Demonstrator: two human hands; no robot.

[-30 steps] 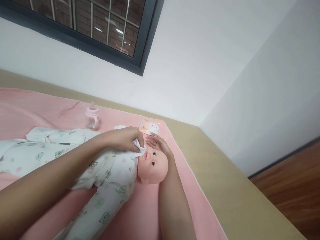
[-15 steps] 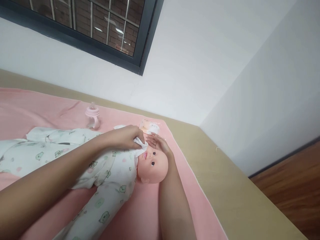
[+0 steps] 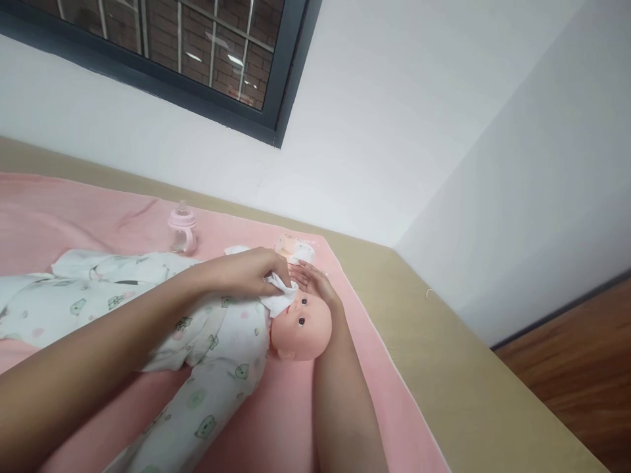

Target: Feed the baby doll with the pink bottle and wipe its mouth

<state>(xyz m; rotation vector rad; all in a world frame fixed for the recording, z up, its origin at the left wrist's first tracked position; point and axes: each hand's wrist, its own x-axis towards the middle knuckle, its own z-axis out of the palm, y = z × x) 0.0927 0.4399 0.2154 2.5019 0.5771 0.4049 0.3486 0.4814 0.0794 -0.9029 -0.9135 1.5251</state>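
Note:
A baby doll [image 3: 310, 335] lies on its back in a white printed outfit, its bald head toward the right. My left hand [image 3: 256, 270] reaches over the doll's chest, fingers closed on a white tissue [image 3: 279, 301]. The tissue touches the doll's face around the mouth and chin, covering part of it. At the far side of the head, my right hand [image 3: 315, 284] rests with fingers stretched out, the forearm curving around the crown; it holds nothing.
A pink baby bottle [image 3: 182, 230] with a handle stands beyond the doll. Near my right fingertips lies a small printed packet [image 3: 294, 248]. A pink blanket [image 3: 394, 407] covers much of the tan surface [image 3: 434, 368], which meets white walls below a dark-framed window [image 3: 276, 125].
My left hand has shifted slightly toward the doll's face. The tissue now spreads wider over the mouth, which showed before. My right hand and the doll stay in place.

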